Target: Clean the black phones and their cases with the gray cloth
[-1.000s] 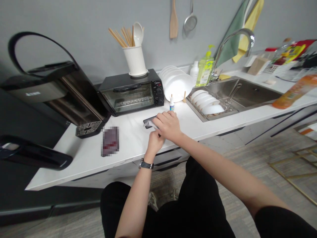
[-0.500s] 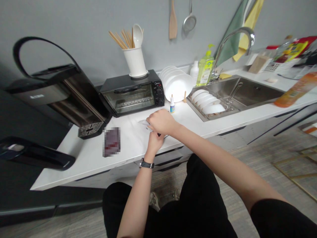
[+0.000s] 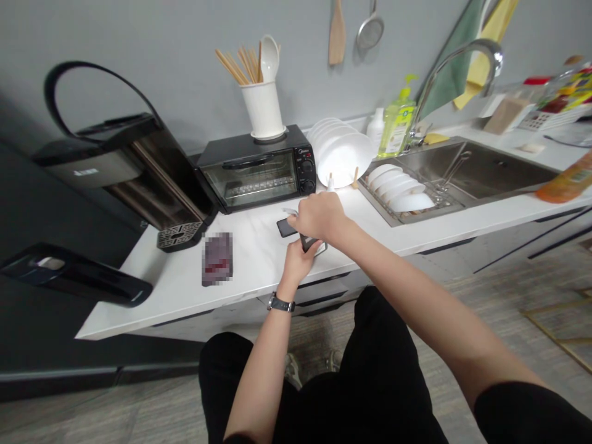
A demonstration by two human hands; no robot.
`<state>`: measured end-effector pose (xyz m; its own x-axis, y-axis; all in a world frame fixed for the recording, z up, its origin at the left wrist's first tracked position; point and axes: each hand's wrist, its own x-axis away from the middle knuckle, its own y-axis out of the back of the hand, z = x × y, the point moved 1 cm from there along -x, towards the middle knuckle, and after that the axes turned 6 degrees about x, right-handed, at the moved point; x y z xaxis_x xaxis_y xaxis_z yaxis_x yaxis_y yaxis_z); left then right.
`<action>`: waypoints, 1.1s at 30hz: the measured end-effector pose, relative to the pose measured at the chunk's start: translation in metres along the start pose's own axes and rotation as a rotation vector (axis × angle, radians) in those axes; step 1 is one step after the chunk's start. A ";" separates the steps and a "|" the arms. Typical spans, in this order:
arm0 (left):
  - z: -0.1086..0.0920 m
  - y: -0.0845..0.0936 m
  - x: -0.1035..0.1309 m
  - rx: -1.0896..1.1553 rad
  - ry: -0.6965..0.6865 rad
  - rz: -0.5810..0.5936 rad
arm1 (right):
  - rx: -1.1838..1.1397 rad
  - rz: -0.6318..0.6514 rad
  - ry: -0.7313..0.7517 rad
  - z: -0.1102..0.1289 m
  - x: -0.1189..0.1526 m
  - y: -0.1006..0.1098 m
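Close together over the counter's front part, both my hands are closed. My left hand point(image 3: 300, 262), with a dark watch on its wrist, grips a small dark flat object point(image 3: 307, 242) between thumb and fingers. Just above it my right hand point(image 3: 322, 216) is curled palm-down, fingertips mostly hidden. A thin pale strip point(image 3: 291, 211) sticks out at its left side; its kind is unclear. Under and left of the right hand lies a dark rectangular piece point(image 3: 285, 227). Behind the knuckles shows the top of a small white bottle point(image 3: 330, 182).
A blurred-out dark packet point(image 3: 217, 259) lies left on the counter point(image 3: 252, 259). Behind stand a black toaster oven point(image 3: 259, 172), a utensil holder point(image 3: 263, 111) and white plates point(image 3: 345, 157). A black drink machine point(image 3: 139, 179) is left; a sink point(image 3: 490, 166) with bowls is right.
The view has shifted slightly left. My right hand has lifted a little from my left, uncovering the dark object in the left hand and the dark rectangular piece on the counter.
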<state>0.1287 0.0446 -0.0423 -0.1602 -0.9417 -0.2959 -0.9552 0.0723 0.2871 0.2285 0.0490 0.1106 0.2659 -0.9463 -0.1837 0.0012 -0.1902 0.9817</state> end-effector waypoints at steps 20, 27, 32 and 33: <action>-0.005 0.002 0.004 -0.051 0.036 -0.023 | 0.002 -0.167 -0.009 0.006 0.008 -0.004; -0.001 -0.001 0.003 -0.080 -0.040 0.046 | -0.058 -0.476 0.365 -0.028 0.029 -0.067; -0.006 0.013 0.000 -0.065 -0.255 0.277 | -0.341 -0.642 0.044 -0.044 0.044 -0.097; -0.007 0.018 0.002 -0.100 -0.296 0.302 | -0.408 -0.653 -0.022 -0.045 0.048 -0.102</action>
<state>0.1133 0.0422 -0.0316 -0.5072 -0.7474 -0.4291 -0.8281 0.2845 0.4831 0.2840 0.0349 0.0044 0.0702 -0.6813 -0.7287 0.5081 -0.6042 0.6138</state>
